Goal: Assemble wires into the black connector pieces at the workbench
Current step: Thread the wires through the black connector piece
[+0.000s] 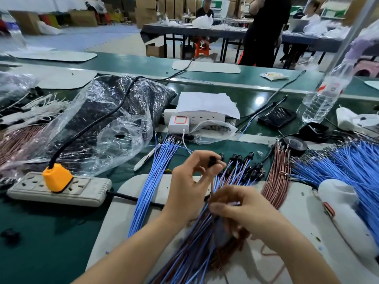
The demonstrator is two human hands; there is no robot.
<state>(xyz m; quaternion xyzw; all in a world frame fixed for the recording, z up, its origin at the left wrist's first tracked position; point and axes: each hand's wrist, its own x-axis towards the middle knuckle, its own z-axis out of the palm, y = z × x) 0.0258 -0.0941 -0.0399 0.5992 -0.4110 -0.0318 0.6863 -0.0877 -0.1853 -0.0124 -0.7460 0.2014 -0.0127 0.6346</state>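
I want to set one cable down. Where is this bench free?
Free: the green bench top in front of the grey power strip, and the pale mat between the right forearm and the white plastic object. Crowded: the mat centre, under blue-and-brown wires and black connector pieces.

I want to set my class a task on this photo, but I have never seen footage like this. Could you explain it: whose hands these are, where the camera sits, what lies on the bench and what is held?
There is no machine here: a person works with bare hands, and the single picture comes from a camera worn on their head, looking forward and down. The left hand pinches a black connector piece. The right hand, blurred, curls round a bundle of blue and brown wires. On the green workbench lie more black connectors, loose blue wires, brown wires, a power strip with an orange plug, a plastic bag and a water bottle.
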